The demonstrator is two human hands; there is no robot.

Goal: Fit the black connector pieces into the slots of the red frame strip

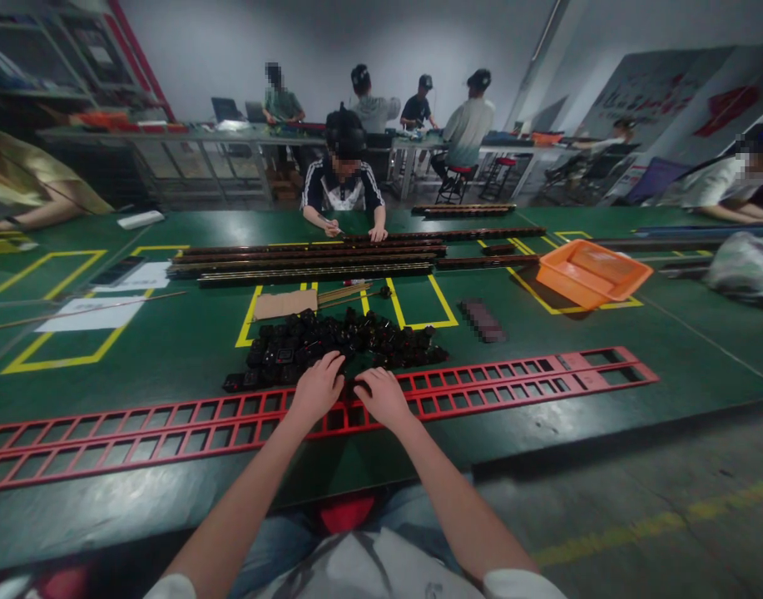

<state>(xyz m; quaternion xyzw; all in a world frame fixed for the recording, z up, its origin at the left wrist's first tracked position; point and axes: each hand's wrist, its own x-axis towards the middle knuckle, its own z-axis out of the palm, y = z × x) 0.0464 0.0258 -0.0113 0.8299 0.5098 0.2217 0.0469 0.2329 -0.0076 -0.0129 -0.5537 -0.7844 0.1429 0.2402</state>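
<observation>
A long red ladder-like frame (187,413) with two rows of rectangular openings lies along the near side of the table. Behind its middle is a heap of small black box-shaped parts (281,356). My left hand (319,387) reaches over the frame to the heap's near edge, fingers bent and close together. Beside it, my right hand (384,395) is over the frame with curled fingers pointing toward the left hand. Dark parts show between the two hands. Whatever the fingertips hold is hidden or too small to name.
Behind the heap are a cardboard piece (285,304), thin sticks (344,294) and long dark strips (306,259). An orange bin (593,273) stands to the right. Paper sheets (91,314) lie left. Across the green table (187,349), a person (344,179) handles a strip.
</observation>
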